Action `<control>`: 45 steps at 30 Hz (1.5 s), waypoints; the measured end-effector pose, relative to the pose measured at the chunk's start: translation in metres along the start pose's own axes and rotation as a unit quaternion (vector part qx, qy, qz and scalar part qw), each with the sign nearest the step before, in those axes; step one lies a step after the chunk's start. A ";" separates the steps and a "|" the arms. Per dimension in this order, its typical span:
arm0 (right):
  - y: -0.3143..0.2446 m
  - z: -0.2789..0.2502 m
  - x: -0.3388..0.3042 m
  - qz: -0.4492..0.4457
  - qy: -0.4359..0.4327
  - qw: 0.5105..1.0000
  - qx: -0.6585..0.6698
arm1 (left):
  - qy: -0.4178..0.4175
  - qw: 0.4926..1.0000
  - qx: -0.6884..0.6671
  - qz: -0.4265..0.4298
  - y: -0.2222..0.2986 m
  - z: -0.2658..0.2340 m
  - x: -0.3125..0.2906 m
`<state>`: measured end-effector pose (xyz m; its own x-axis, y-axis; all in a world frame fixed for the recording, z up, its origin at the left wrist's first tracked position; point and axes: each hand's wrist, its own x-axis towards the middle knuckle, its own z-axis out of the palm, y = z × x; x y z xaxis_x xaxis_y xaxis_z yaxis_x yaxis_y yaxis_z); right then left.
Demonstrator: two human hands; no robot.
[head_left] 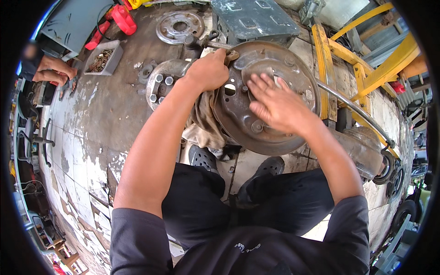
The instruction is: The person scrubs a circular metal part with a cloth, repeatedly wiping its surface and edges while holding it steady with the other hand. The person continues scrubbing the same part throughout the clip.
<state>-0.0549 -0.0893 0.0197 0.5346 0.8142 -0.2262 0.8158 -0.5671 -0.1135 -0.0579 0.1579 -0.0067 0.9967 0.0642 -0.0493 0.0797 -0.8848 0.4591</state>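
Observation:
A round, rusty brown brake backing plate (275, 140) with holes and bolts stands in front of me, fixed to an axle. My left hand (208, 72) is closed on a brown rag (207, 112) at the plate's upper left edge. The rag's folds hang down along that edge, and the fingertips are partly hidden. Over the face of the plate lies my right hand (277, 101), fingers stretched out and a little blurred, holding nothing. To the left of the plate is a round metal hub (160, 87) with several bolts, partly covered by my left forearm.
A metal disc (180, 26) lies on the floor beyond. Behind the plate stands a dark metal box (254, 20), with a yellow steel frame (324, 68) at right. A grey tray (104, 57) of small parts sits at left, near another person's hand (57, 71).

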 end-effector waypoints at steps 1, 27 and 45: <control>0.005 0.001 0.005 0.022 0.020 0.999 -0.016 | 0.000 1.000 0.000 0.010 0.002 -0.002 0.002; 0.008 -0.004 0.042 0.014 0.027 0.997 0.068 | 0.094 0.991 0.055 -0.083 -0.051 -0.058 -0.046; -0.006 -0.010 0.062 -0.072 0.028 0.993 0.093 | 0.117 0.989 0.006 -0.087 -0.039 -0.057 -0.050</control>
<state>-0.0239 -0.0341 0.0156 0.4309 0.8915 -0.1402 0.8326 -0.4526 -0.3192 -0.1099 0.2153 0.0287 0.9440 0.3197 0.0817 0.2508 -0.8560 0.4520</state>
